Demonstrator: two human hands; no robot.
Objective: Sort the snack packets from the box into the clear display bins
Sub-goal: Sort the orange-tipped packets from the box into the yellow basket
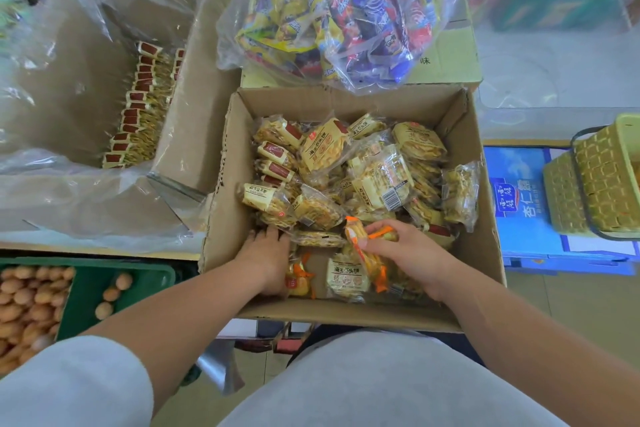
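Observation:
An open cardboard box [349,99] in front of me holds several cream and yellow biscuit packets [381,177] in a loose heap. My right hand [412,253] is inside the box near its front and pinches an orange-trimmed snack packet [363,246]. My left hand [266,253] reaches into the box's front left corner, palm down among the packets, and its fingertips are hidden under them. Another orange-trimmed packet [299,279] lies just right of my left wrist. A clear bin [516,94] stands behind the box on the right.
At left, a plastic-lined carton [187,135] holds a neat row of red-labelled packets [138,107]. A clear bag of colourful snacks [346,10] sits behind the box. A green crate of eggs [31,302] is lower left; a yellow basket [599,180] on blue cartons [519,204] right.

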